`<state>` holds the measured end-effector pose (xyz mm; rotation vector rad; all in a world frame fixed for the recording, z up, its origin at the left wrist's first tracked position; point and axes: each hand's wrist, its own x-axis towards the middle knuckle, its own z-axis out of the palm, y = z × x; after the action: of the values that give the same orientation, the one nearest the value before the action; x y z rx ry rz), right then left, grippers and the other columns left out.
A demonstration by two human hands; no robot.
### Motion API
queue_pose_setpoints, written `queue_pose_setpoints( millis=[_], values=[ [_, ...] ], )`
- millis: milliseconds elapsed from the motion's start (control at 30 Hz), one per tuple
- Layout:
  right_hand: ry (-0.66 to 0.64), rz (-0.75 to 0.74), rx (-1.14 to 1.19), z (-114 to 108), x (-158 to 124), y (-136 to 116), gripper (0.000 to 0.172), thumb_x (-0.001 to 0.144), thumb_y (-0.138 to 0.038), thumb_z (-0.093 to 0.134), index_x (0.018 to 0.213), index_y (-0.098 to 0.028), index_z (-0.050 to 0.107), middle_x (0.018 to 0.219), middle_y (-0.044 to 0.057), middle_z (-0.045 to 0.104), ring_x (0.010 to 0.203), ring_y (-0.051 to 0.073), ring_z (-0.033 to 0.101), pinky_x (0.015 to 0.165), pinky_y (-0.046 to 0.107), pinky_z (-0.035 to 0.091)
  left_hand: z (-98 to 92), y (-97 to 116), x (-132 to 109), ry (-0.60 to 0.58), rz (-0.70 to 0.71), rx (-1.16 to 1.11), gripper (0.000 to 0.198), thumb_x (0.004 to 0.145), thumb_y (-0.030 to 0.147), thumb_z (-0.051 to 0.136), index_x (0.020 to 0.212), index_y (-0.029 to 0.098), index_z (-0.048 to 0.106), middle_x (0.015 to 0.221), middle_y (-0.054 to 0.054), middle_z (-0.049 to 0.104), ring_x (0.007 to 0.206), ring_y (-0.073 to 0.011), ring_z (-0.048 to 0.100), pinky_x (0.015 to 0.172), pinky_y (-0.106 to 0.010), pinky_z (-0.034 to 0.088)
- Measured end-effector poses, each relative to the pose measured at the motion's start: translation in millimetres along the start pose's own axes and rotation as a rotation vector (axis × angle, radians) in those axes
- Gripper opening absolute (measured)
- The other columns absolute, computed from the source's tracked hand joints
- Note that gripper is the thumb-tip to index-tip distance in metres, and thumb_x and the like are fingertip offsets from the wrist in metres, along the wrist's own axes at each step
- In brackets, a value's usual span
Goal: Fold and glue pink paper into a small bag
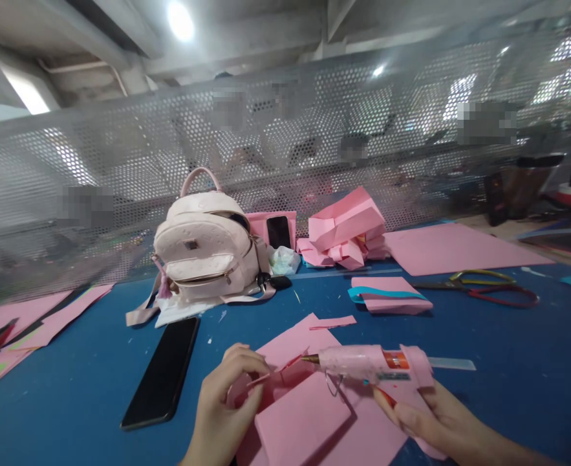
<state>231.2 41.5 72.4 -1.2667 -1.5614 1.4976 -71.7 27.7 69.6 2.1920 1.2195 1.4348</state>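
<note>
My right hand (423, 417) grips a pink hot glue gun (363, 364) by its handle, with a clear glue stick (452, 364) poking out of its back end. The brass nozzle points left and meets, or nearly meets, a narrow pink paper flap. That flap belongs to a folded pink paper piece (304, 421), which looks like a small bag or box. My left hand (234, 395) pinches the flap's edge between thumb and fingers. Beneath lies a flat pink sheet (377, 433), and a thin pink strip (332, 322) rests at its far edge.
A black phone (161, 375) lies left of my hands on the blue table (81, 362). Behind stand a cream backpack (207, 243) and crumpled pink paper pieces (343, 226). Scissors (489, 288) lie right, beside a folded pink piece with a blue strip (392, 295). A perforated metal screen (275, 142) closes the back.
</note>
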Motion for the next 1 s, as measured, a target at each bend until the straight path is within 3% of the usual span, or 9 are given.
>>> queue_pose_setpoints(
  millis=[267,400,567,833,1000],
  values=[
    [-0.287,-0.138,0.014,2.4,-3.8,-4.2,0.059,0.087,-0.065,0.058,0.131,-0.025,0.062,0.087,0.007,0.07,0.085,0.027,0.066,0.087,0.041,0.054,2.0,3.7,1.2,-0.019,0.103,0.025,0.026,0.083,0.001,0.053,0.092,0.023,0.062,0.084,0.005,0.07,0.081,-0.0127,0.069,0.098,-0.034,0.04],
    [-0.364,-0.156,0.03,4.4,-5.7,-6.5,0.057,0.09,-0.062,0.057,0.133,-0.025,0.061,0.076,0.004,0.066,0.075,0.023,0.063,0.08,0.035,0.054,2.0,4.4,-0.9,-0.032,0.136,0.042,0.027,0.084,0.001,0.054,0.095,0.024,0.062,0.087,0.004,0.071,0.083,-0.0126,0.069,0.098,-0.035,0.04],
    [-0.392,-0.144,0.084,4.6,-5.4,-3.5,0.052,0.091,-0.059,0.057,0.13,-0.024,0.063,0.074,0.003,0.066,0.075,0.022,0.063,0.079,0.034,0.054,2.3,6.5,0.4,-0.027,0.131,0.049,0.031,0.081,-0.001,0.052,0.095,0.024,0.062,0.086,0.004,0.071,0.083,-0.0129,0.07,0.099,-0.035,0.042],
    [-0.265,-0.116,0.035,2.7,-6.3,-2.4,0.067,0.087,-0.063,0.059,0.139,-0.021,0.057,0.112,0.014,0.071,0.11,0.034,0.063,0.102,0.049,0.046,1.5,10.5,3.7,-0.001,0.141,0.065,0.029,0.079,-0.001,0.05,0.091,0.023,0.062,0.084,0.004,0.071,0.081,-0.0125,0.071,0.096,-0.033,0.044],
    [-0.313,-0.13,0.018,3.3,-4.4,-8.9,0.073,0.087,-0.066,0.056,0.143,-0.019,0.052,0.113,0.015,0.071,0.112,0.034,0.064,0.104,0.049,0.045,0.9,11.2,4.1,0.003,0.147,0.067,0.029,0.078,0.0,0.049,0.091,0.022,0.062,0.082,0.004,0.07,0.079,-0.0126,0.07,0.096,-0.033,0.044]
  ],
)
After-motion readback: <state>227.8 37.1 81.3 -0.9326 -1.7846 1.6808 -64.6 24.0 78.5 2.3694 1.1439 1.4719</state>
